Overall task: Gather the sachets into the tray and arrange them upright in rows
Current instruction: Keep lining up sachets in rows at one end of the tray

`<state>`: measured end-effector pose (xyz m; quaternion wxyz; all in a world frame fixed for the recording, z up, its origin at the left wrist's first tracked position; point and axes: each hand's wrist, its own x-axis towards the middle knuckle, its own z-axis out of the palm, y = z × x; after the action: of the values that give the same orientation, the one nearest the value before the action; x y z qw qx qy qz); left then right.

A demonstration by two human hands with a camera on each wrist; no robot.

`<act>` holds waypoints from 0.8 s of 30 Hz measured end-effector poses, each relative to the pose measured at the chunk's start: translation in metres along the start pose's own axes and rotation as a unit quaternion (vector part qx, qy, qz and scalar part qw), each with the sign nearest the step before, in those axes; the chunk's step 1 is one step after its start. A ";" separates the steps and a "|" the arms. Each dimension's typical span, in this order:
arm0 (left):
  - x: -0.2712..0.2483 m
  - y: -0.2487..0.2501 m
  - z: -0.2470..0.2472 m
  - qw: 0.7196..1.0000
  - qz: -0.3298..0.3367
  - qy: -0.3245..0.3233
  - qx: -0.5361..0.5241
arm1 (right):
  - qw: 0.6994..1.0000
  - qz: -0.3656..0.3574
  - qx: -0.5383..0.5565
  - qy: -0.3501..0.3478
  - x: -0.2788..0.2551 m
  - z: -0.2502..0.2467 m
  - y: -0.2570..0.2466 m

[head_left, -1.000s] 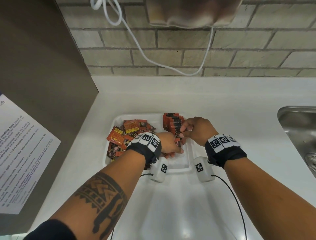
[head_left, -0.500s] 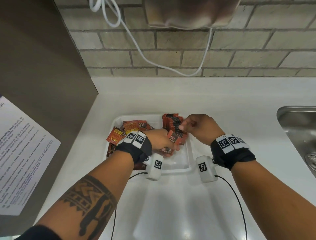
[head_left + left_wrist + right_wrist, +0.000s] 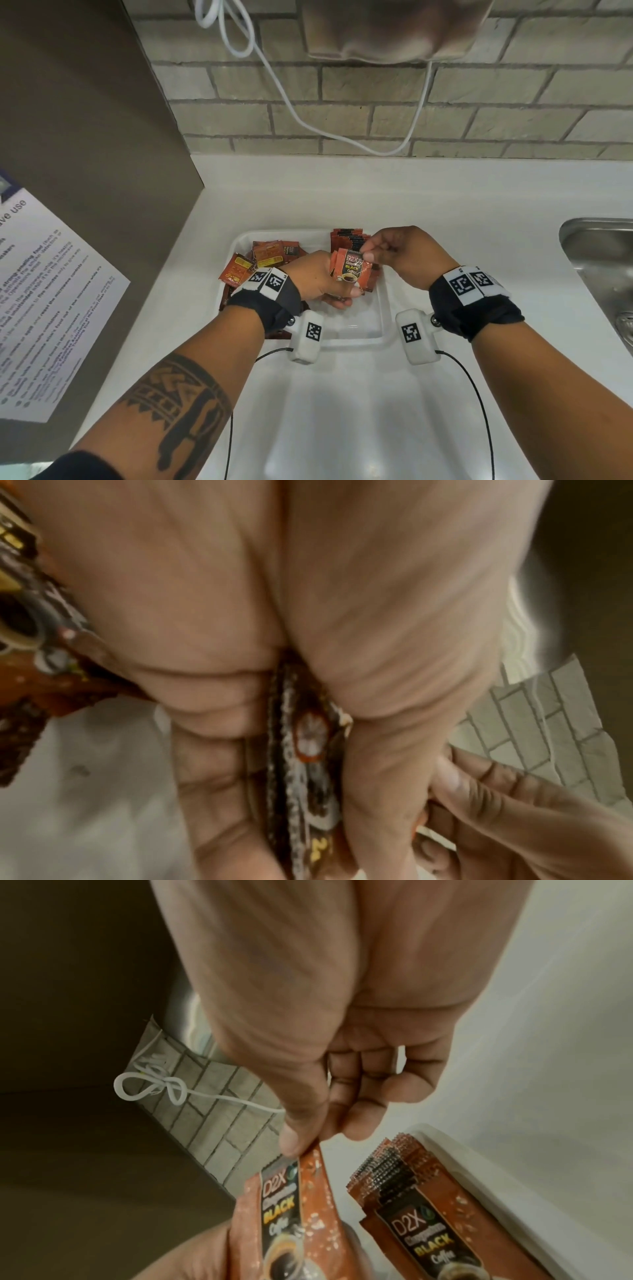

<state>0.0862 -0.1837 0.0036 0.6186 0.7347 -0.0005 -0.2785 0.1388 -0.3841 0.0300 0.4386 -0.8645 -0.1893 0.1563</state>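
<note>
Left wrist view blurred; hands hide sachets partly.

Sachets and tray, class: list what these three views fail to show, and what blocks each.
- Loose sachets, head view: the left hand and wristband cover part of the pile, so no count.
- Upright row, head view: the right hand and the held sachets hide its near end.
- Held sachets, left wrist view: blurred, print unreadable, number unclear.
- Tray, right wrist view: cut off by the frame edge.
</note>
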 end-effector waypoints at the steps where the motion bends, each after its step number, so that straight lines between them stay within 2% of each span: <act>1: 0.000 0.000 0.001 1.000 0.006 0.007 0.015 | 1.000 -0.004 -0.011 0.000 -0.001 0.000 -0.002; 9: 0.005 0.002 0.000 0.994 0.018 0.045 0.101 | 0.996 -0.024 -0.087 -0.002 -0.004 -0.003 -0.013; 12: 0.002 0.003 -0.003 0.986 -0.014 0.049 0.161 | 0.995 -0.023 -0.099 0.016 -0.005 -0.009 -0.012; 16: -0.002 0.001 -0.016 0.954 -0.099 0.050 0.278 | 0.992 -0.013 -0.124 0.037 -0.006 -0.017 -0.008; 19: -0.002 0.004 -0.019 0.928 -0.131 0.031 0.347 | 0.989 0.008 -0.140 0.040 -0.007 -0.012 -0.001; 24: 0.004 0.009 0.001 0.921 -0.132 -0.030 0.365 | 0.988 0.019 -0.150 0.029 -0.007 0.004 0.005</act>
<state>0.0926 -0.1880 0.0099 0.2649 0.8943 -0.0235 -0.3599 0.1320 -0.3873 0.0247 0.3063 -0.9282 -0.1813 0.1088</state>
